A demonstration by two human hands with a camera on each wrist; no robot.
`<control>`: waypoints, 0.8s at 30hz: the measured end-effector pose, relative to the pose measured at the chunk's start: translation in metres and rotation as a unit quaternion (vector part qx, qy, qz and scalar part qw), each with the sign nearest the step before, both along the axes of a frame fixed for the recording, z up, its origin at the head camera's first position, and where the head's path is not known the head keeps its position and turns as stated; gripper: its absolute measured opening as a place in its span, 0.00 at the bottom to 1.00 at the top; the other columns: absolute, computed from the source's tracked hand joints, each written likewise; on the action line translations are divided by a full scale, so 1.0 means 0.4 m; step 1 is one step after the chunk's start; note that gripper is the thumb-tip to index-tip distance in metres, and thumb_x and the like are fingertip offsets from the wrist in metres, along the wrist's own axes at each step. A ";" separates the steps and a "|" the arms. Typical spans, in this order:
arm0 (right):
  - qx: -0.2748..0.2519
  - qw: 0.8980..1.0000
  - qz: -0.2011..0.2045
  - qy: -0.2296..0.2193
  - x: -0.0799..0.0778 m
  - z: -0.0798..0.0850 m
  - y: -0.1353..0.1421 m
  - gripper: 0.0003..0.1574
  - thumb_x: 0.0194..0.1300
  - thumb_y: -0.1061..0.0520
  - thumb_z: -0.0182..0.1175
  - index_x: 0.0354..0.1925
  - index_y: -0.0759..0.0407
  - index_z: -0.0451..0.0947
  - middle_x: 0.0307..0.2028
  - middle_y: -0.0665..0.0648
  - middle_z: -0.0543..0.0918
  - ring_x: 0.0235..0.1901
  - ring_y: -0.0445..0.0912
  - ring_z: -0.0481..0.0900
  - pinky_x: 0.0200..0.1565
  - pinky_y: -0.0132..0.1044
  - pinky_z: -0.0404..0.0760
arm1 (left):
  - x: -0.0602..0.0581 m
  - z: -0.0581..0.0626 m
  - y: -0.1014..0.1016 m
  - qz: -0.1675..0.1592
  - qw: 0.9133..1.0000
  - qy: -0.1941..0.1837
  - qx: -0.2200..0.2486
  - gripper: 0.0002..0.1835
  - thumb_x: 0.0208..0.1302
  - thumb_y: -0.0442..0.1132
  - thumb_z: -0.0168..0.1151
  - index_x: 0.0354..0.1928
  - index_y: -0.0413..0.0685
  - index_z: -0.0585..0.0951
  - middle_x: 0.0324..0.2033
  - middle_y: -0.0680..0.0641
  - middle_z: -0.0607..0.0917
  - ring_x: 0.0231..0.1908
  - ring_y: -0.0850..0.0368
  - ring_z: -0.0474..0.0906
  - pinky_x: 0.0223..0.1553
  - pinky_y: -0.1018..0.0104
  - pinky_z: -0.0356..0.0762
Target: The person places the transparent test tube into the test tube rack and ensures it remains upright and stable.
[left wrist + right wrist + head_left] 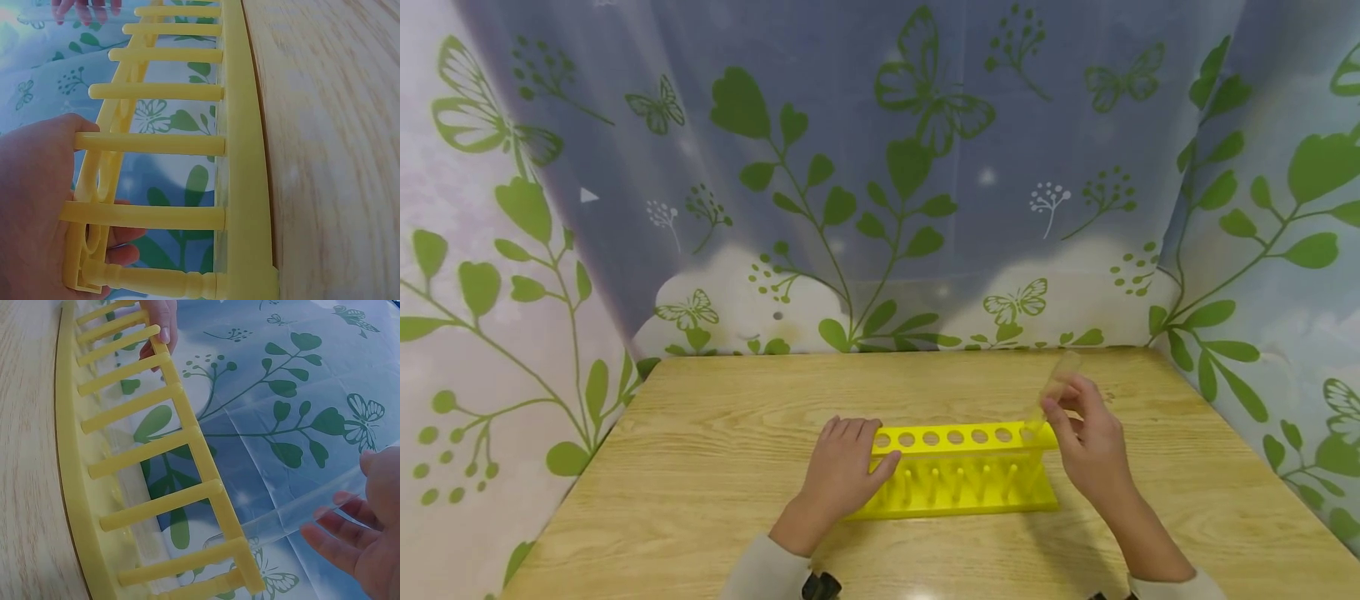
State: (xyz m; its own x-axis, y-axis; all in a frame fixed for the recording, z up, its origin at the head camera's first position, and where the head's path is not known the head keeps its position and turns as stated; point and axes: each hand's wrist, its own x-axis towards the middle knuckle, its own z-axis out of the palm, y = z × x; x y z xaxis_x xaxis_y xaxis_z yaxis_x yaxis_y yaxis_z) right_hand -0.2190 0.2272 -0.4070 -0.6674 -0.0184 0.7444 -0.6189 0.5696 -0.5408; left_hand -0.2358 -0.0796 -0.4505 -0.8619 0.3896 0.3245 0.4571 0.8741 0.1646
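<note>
A yellow test tube rack (955,502) stands on the table, with a row of round holes along its top bar and upright pegs (156,144) below. My left hand (844,468) grips the left end of the top bar, thumb on the near side and fingers over the far side. Between thumb and fingers, my right hand (1092,446) pinches a clear test tube (1060,377). The tube (281,514) is tilted, its lower end close to the hole at the rack's right end. Whether that end has entered the hole, I cannot tell.
The wood-grain table (730,417) extends around the rack on every side. A curtain (850,208) printed with green leaves and butterflies hangs behind the table's back edge, and similar cloth hangs at left and right.
</note>
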 end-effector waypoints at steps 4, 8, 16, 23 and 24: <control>0.000 1.000 0.002 0.004 -0.004 -0.004 0.004 0.22 0.66 0.72 0.56 0.57 0.67 0.68 0.36 0.62 0.77 0.40 0.27 0.75 0.39 0.15 0.76 | -0.001 -0.001 -0.001 -0.001 1.000 0.003 0.003 0.30 0.69 0.60 0.52 0.59 0.43 0.75 0.53 0.44 0.80 0.55 0.47 0.75 0.66 0.45 0.61; 0.001 1.000 0.001 0.004 -0.001 -0.003 0.004 0.22 0.66 0.73 0.56 0.57 0.68 0.68 0.36 0.61 0.77 0.40 0.27 0.75 0.39 0.16 0.76 | -0.001 -0.003 -0.001 -0.003 1.000 0.004 0.008 0.29 0.69 0.60 0.52 0.58 0.43 0.76 0.52 0.45 0.80 0.55 0.47 0.75 0.65 0.45 0.61; 0.003 1.000 0.001 0.003 -0.001 -0.003 0.006 0.23 0.65 0.73 0.56 0.57 0.68 0.68 0.36 0.60 0.76 0.39 0.30 0.77 0.38 0.16 0.76 | -0.001 -0.003 -0.002 -0.005 1.000 0.003 0.008 0.29 0.69 0.60 0.52 0.58 0.43 0.76 0.52 0.45 0.81 0.54 0.47 0.75 0.65 0.45 0.62; 0.003 1.000 -0.003 -0.005 -0.006 -0.006 0.007 0.24 0.64 0.74 0.58 0.57 0.67 0.68 0.36 0.56 0.77 0.38 0.31 0.77 0.37 0.16 0.76 | 0.000 -0.002 -0.003 -0.004 1.000 0.008 0.010 0.29 0.69 0.59 0.53 0.58 0.43 0.76 0.52 0.45 0.80 0.55 0.47 0.75 0.65 0.45 0.62; 0.002 1.000 -0.003 -0.007 -0.008 -0.008 0.008 0.24 0.64 0.73 0.57 0.57 0.67 0.68 0.35 0.57 0.77 0.38 0.31 0.77 0.37 0.16 0.76 | 0.000 -0.002 -0.003 -0.004 1.000 0.009 0.010 0.29 0.69 0.59 0.53 0.58 0.43 0.76 0.52 0.45 0.80 0.55 0.47 0.75 0.65 0.44 0.62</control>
